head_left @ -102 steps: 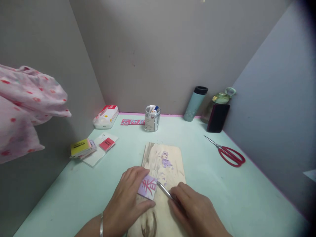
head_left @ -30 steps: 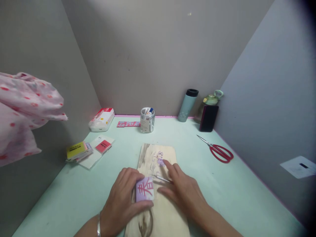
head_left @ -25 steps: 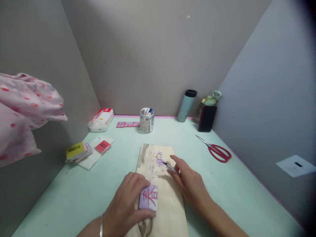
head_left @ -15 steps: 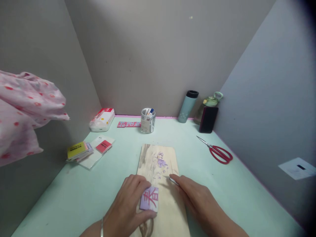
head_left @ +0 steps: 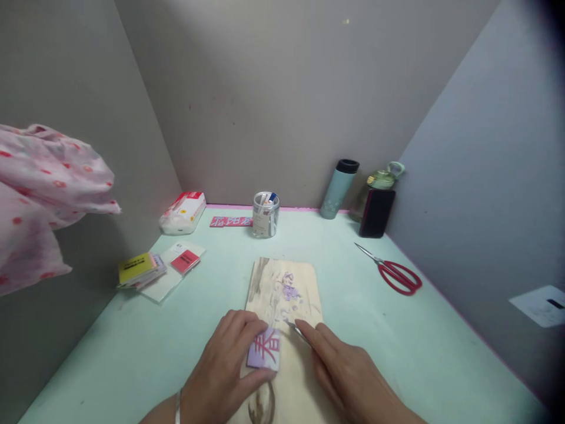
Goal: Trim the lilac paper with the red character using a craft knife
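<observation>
My left hand [head_left: 233,359] grips a small purple block [head_left: 265,348] marked with a red character, thumb on its near edge and fingers on its far edge. It rests on a pale wooden board [head_left: 304,377]. In my right hand [head_left: 342,365] is a slim metal carving knife [head_left: 296,330], its tip pointing left, just beyond the block's far right corner. I cannot tell whether the tip touches anything. Purple shavings [head_left: 289,290] are scattered over the board's far half.
Red-handled scissors [head_left: 399,277] lie at right. Behind stand a clear jar [head_left: 265,217], a blue tumbler [head_left: 339,191], a green bottle [head_left: 383,178] and a phone [head_left: 377,213]. At left are a tissue pack [head_left: 183,215], yellow pads [head_left: 136,268] and a red packet [head_left: 185,261]. Pink cloth [head_left: 53,194] hangs at far left.
My right hand has brought the knife left and slightly nearer, closer to the block. My left hand and the block have shifted slightly left and away from me.
</observation>
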Tool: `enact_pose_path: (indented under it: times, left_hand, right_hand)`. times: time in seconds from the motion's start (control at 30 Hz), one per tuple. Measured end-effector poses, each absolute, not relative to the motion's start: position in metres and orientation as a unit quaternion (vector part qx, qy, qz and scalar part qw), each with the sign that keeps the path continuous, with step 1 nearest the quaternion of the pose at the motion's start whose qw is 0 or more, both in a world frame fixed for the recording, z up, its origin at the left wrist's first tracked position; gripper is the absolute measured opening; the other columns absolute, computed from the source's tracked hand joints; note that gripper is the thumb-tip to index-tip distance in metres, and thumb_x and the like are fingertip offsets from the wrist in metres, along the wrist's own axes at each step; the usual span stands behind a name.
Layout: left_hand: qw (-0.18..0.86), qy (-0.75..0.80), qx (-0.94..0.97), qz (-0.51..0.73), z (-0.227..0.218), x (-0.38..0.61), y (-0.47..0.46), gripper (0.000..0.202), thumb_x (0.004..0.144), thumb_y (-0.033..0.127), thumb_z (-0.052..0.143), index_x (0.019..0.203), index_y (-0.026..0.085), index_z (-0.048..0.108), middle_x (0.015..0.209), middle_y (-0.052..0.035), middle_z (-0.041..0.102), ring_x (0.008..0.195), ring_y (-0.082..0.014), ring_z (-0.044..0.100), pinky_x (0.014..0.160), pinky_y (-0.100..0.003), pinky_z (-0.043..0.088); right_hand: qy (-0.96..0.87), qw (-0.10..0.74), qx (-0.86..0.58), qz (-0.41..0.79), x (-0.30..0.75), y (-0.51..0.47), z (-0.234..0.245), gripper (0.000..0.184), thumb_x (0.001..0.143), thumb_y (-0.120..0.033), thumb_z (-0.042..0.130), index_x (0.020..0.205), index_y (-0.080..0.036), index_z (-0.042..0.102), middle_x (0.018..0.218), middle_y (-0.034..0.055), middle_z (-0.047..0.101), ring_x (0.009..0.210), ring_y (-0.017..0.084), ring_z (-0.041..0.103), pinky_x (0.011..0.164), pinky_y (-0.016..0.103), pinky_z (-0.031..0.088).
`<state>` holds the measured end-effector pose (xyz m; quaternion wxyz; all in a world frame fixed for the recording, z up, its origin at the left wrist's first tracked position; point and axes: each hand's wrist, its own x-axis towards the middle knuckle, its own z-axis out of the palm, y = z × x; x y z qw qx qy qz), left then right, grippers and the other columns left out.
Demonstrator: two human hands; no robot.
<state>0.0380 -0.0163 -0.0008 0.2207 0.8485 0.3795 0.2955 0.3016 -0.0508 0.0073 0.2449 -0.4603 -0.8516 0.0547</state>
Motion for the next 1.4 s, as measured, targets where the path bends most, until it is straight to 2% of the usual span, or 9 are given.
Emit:
enact_pose_path:
  times: [0.13, 0.2, 0.43, 0.57, 0.73, 1.07, 1.4]
  left_hand:
    - [0.223, 0.386, 0.845, 0.295, 0.0, 0.039, -0.016, 0.049, 0.082, 0.019, 0.084, 0.125, 0.024, 0.062, 0.117, -0.0077, 0.066, 0.106, -0.0264, 0.063, 0.091, -0.038, 0.059]
    - [0.226, 0.389, 0.844, 0.293, 0.0, 0.038, -0.015, 0.049, 0.081, 0.018, 0.083, 0.125, 0.025, 0.063, 0.117, -0.0076, 0.066, 0.106, -0.0265, 0.063, 0.091, -0.039, 0.059]
    - [0.191, 0.369, 0.856, 0.308, -0.002, 0.037, -0.014, 0.053, 0.081, 0.018, 0.084, 0.127, 0.024, 0.058, 0.117, -0.0076, 0.066, 0.104, -0.0258, 0.063, 0.089, -0.036, 0.059]
    - [0.141, 0.339, 0.873, 0.322, 0.0, 0.038, -0.016, 0.045, 0.089, 0.024, 0.078, 0.129, 0.024, 0.057, 0.116, -0.0078, 0.067, 0.104, -0.0256, 0.063, 0.09, -0.036, 0.056]
    - [0.109, 0.291, 0.896, 0.316, 0.003, 0.04, -0.015, 0.026, 0.099, 0.02, 0.064, 0.124, 0.023, 0.059, 0.11, -0.0062, 0.07, 0.101, -0.0228, 0.063, 0.09, -0.034, 0.055]
    - [0.085, 0.27, 0.909, 0.306, -0.002, 0.044, -0.017, 0.021, 0.104, 0.018, 0.055, 0.124, 0.018, 0.062, 0.107, -0.0066, 0.072, 0.097, -0.0209, 0.065, 0.085, -0.032, 0.059]
    - [0.074, 0.251, 0.907, 0.331, 0.0, 0.045, -0.014, 0.019, 0.107, 0.02, 0.05, 0.118, 0.015, 0.064, 0.103, -0.0069, 0.072, 0.095, -0.0211, 0.064, 0.081, -0.032, 0.061]
  right_hand:
    - [-0.835, 0.264, -0.474, 0.096, 0.297, -0.05, 0.011, 0.03, 0.101, -0.009, 0.036, 0.127, -0.023, 0.045, 0.084, 0.0003, 0.073, 0.064, 0.016, 0.073, 0.055, 0.022, 0.054]
    - [-0.831, 0.272, -0.475, 0.099, 0.295, -0.051, 0.012, 0.025, 0.102, -0.01, 0.036, 0.12, -0.025, 0.046, 0.083, -0.0007, 0.071, 0.062, 0.014, 0.071, 0.055, 0.021, 0.053]
    - [-0.84, 0.305, -0.444, 0.065, 0.296, -0.052, 0.013, 0.034, 0.1, -0.008, 0.038, 0.129, -0.021, 0.051, 0.086, 0.0036, 0.069, 0.067, 0.014, 0.071, 0.056, 0.019, 0.053]
    - [-0.852, 0.29, -0.432, 0.06, 0.299, -0.053, 0.01, 0.046, 0.096, -0.005, 0.038, 0.139, -0.018, 0.05, 0.084, 0.0042, 0.071, 0.068, 0.016, 0.072, 0.055, 0.021, 0.053]
    - [-0.869, 0.265, -0.416, 0.042, 0.3, -0.054, 0.005, 0.045, 0.095, -0.005, 0.037, 0.135, -0.015, 0.055, 0.082, 0.0042, 0.069, 0.056, 0.014, 0.067, 0.048, 0.022, 0.048]
    - [-0.874, 0.232, -0.422, 0.067, 0.295, -0.055, 0.01, 0.039, 0.095, -0.005, 0.036, 0.122, -0.014, 0.063, 0.081, 0.004, 0.065, 0.052, 0.013, 0.062, 0.044, 0.024, 0.041]
    - [-0.869, 0.233, -0.433, 0.056, 0.292, -0.055, 0.004, 0.038, 0.096, -0.007, 0.034, 0.121, -0.016, 0.06, 0.085, 0.0036, 0.063, 0.05, 0.012, 0.06, 0.044, 0.025, 0.036]
